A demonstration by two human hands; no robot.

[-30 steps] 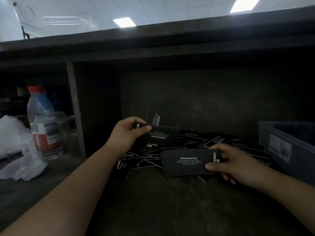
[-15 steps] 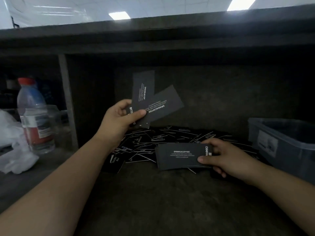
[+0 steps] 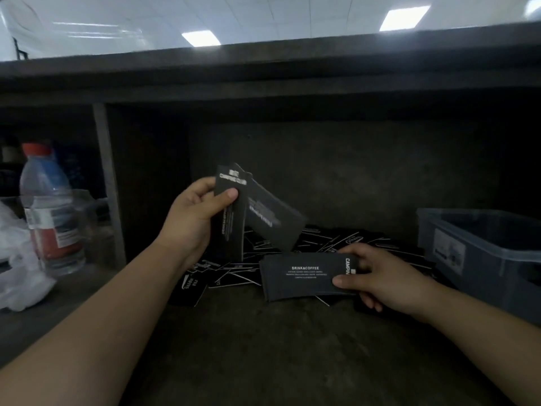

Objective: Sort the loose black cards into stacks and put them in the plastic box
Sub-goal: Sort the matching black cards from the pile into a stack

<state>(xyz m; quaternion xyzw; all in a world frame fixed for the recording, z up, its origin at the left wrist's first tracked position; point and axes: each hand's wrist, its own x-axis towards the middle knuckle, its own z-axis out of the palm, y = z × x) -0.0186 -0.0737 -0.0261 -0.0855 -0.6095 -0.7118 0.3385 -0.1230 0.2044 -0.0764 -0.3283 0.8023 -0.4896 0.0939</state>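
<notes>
Over dark worktop [image 3: 263, 353], left hand [image 3: 193, 221] pinches 2 cards [image 3: 272, 224], right hand [image 3: 383, 276] grips stack [image 3: 301, 281]

Both forearms in shot, bare right down to the edge of view. The left hand [image 3: 199, 212] is bare, and the right hand [image 3: 377, 276] is bare too, wrist to fingertip.

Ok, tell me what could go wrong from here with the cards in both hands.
The left hand pinches splayed cards by one end only; the angled one could slip out onto the loose pile. The right hand holds the stack at its right end, so it might fan or spill before reaching the plastic box.
</notes>
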